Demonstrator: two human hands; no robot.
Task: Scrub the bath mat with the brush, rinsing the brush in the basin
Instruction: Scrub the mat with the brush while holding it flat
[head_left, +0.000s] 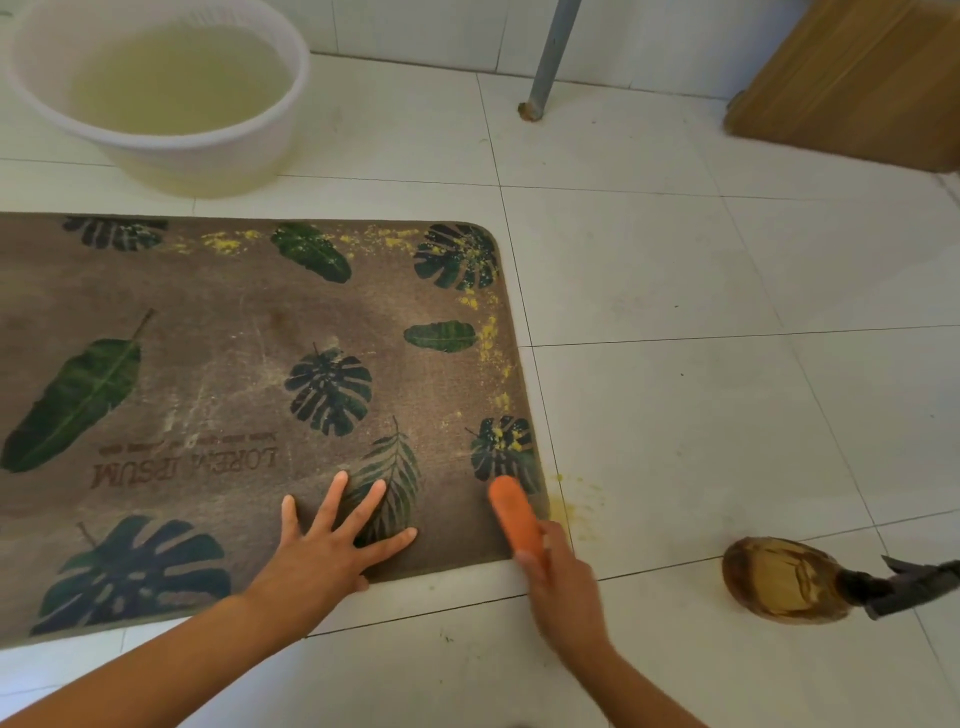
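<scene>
Brown leaf-print bath mat (218, 338) lies flat on the white tiled floor (701, 389). On the mat's near right corner, right hand (563, 582) is wrapped around an orange brush (514, 514), blurred. Left hand (332, 540) presses flat on the mat's near edge, fingers spread. Yellow specks (488, 332) along the mat's right and far edges. Beyond the mat, white plastic basin (249, 140) holding cloudy water.
</scene>
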